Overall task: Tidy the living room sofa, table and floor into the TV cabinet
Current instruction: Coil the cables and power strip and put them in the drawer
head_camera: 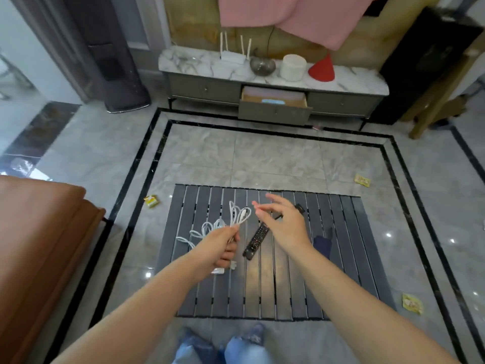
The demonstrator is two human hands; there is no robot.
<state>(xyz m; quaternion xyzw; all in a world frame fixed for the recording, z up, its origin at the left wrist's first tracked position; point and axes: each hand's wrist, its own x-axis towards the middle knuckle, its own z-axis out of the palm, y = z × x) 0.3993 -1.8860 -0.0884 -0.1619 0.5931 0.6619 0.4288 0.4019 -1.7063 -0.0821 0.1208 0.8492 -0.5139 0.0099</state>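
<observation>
Blue-jeaned knees (236, 348) show at the bottom of the view, just short of the near edge of a dark slatted table (341, 258). Over the table both bare forearms reach forward. On the left, the left hand (223, 245) has its fingers (231, 254) curled round a white cable (236, 215), whose loops stand up above the fist and trail away across the slats toward the table's left edge. A small white plug block (219, 270) lies on the slats just under that hand. Further right, the right hand (283, 222) hovers with its fingers (262, 210) spread and loose, holding nothing, above the far end of a black remote control (256, 240) that lies slantwise near the middle of the table. A small black object (299, 207) shows just past that hand, and a dark blue item (322, 244) lies on the slats to its right; I cannot tell what either is.

Yellow wrappers (151, 200) lie on the grey tiled floor (262, 158) off the table's left, right and far-right sides. An orange-brown sofa (39, 245) stands at the left. Across the room, the TV cabinet (210, 88) has its middle drawer (274, 111) pulled open, and a white router (235, 57) sits on its marble top.
</observation>
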